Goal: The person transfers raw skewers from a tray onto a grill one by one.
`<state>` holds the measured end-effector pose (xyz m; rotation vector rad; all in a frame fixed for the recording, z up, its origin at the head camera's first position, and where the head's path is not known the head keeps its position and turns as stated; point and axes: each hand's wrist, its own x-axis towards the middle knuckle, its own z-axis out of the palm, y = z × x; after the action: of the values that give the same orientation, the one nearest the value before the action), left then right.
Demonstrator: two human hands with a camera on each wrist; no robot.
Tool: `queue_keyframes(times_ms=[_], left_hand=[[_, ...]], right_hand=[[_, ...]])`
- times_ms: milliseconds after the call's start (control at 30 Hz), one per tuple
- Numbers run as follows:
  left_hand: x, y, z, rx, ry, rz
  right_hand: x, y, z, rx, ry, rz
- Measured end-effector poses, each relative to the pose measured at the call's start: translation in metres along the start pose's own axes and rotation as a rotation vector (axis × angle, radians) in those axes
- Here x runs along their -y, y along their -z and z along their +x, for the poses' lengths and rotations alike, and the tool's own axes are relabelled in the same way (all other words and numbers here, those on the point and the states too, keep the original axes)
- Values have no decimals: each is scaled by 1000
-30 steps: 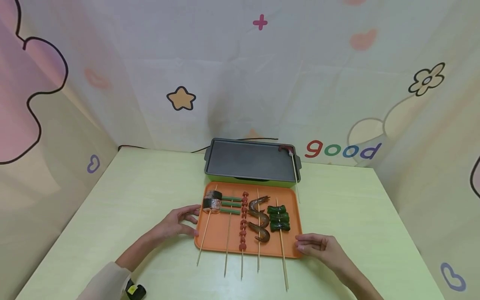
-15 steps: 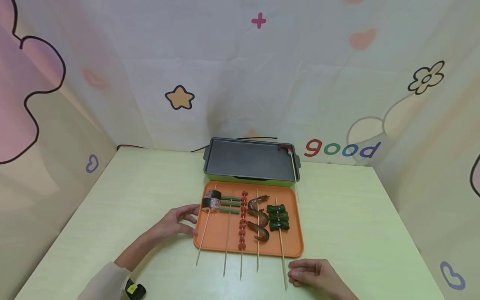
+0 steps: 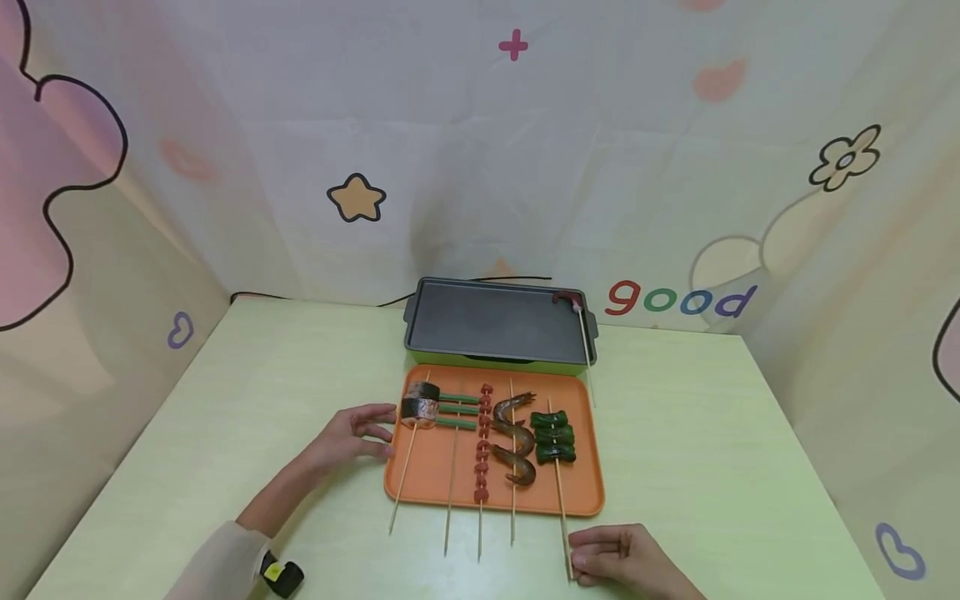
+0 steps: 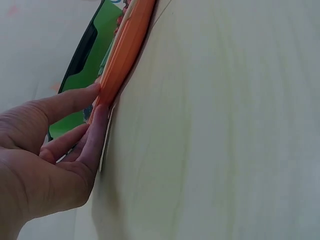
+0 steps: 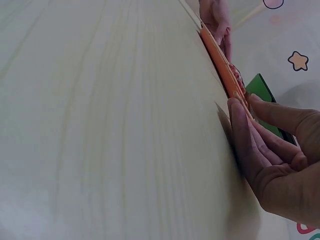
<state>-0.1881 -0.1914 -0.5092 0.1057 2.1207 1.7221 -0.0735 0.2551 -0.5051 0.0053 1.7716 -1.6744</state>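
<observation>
Green and glossy, three plump dark pieces sit threaded in a row on the green skewer (image 3: pixel 555 437). They lie on the right part of the orange tray (image 3: pixel 423 479), beside the brown shrimp (image 3: pixel 516 442); the pale, straight stick runs past the near rim, out above the surface (image 3: pixel 690 433). The right grip (image 3: pixel 618 552) pinches that stick near its lower end. The left grip (image 3: pixel 348 435) is spread, fingertips touching the tray's left edge.
</observation>
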Motion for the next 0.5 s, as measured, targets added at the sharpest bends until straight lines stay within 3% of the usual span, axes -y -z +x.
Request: queue_keyframes(times_ms=[133, 367, 500], left_hand=[[-2, -4, -5, -20, 28, -4], [-3, -6, -14, 10, 6, 3], [-3, -7, -16, -7, 20, 0]], right_hand=[[0, -3, 0, -14, -15, -8], [-1, -7, 1, -7, -38, 44], [-1, -10, 1, 10, -31, 76]])
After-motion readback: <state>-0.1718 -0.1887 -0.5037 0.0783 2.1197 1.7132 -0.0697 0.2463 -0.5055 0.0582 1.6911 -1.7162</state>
